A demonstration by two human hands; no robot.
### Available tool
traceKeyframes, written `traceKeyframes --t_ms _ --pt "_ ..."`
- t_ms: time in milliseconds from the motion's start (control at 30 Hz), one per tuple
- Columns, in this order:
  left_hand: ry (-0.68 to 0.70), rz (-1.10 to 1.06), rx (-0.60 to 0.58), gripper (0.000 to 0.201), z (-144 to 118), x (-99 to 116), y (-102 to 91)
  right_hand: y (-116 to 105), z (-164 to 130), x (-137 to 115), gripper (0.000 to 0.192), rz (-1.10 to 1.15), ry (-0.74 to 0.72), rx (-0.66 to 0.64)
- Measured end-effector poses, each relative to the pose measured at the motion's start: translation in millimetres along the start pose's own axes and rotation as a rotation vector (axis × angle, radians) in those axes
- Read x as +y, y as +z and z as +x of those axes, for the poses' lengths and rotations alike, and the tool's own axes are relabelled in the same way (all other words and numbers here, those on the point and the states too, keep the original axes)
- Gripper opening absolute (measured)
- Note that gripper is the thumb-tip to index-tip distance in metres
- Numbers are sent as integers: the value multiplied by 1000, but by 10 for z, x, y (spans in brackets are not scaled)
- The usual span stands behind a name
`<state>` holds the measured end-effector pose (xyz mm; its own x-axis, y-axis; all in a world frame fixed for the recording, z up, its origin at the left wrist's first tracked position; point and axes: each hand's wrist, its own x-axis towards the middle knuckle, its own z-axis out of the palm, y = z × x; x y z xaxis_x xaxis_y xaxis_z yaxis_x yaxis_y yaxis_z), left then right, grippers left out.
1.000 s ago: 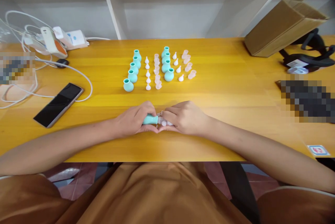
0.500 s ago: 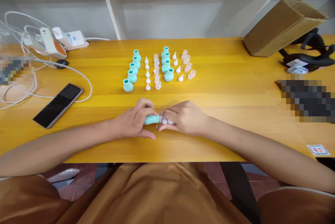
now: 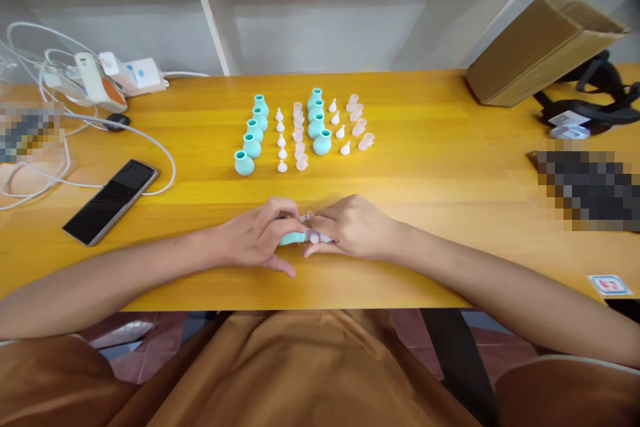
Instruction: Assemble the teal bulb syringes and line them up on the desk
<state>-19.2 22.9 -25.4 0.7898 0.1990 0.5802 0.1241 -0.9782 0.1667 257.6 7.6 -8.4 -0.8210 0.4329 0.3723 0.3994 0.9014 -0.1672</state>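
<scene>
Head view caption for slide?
Left hand and right hand grip a teal bulb before rows of parts on table.

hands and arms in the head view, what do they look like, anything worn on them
Both arms are bare from the wrists up past the elbows, with no sleeves reaching the forearms. The left hand and the right hand wear no gloves, and no watch or bracelet shows at either wrist. No ring can be made out. Brownish-orange cloth lies below the arms; light edging shows near the frame's lower corners.
</scene>
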Motion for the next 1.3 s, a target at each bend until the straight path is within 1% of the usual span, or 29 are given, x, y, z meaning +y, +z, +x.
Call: traceKeyframes --t_ms 67,233,367,433,500,533,667,733,800,933,1000,1067,1100,1167,1233,1267,1300 --pt "-14 -27 0 80 -10 -9 17 4 0 6 60 2 -6 26" --pt "-49 -112 61 90 -22 -21 68 7 8 6 56 -8 -23 103" --pt "-75 -105 93 82 -5 -17 54 -50 28 13 57 -17 -26 96" --pt "-89 -78 126 76 1 -24 43 -118 22 36 65 -8 -10 102" --pt "-100 -37 171 71 4 -39 41 -200 -1 69 75 22 32 129" --pt "-105 -13 197 70 5 -48 43 -239 -17 86 76 55 69 149" --pt "-112 31 270 70 10 -75 73 -322 -54 136 64 300 248 275" --pt "-114 16 263 73 7 -81 93 -309 -36 143 61 376 289 314" --pt "-117 -5 249 77 -2 -85 114 -270 4 136 60 380 297 332" --pt "-121 -56 235 85 -27 -99 149 -200 108 102 60 356 279 398" --pt "-104 -100 207 91 -30 -102 155 -253 162 104 61 359 236 422" --pt "-101 -148 167 100 -23 -99 147 -427 228 154 63 348 186 402" --pt "-114 -168 150 103 -17 -96 137 -563 269 206 65 326 171 372" --pt "-171 -201 127 103 -4 -87 107 -911 368 378 66 250 178 281" --pt "-240 -236 117 99 7 -81 75 -1291 479 643 67 107 211 251" --pt "-265 -254 109 97 10 -81 62 -1463 532 808 70 -7 262 264" --pt "-277 -267 100 95 12 -82 53 -1610 579 990 74 -151 325 319"
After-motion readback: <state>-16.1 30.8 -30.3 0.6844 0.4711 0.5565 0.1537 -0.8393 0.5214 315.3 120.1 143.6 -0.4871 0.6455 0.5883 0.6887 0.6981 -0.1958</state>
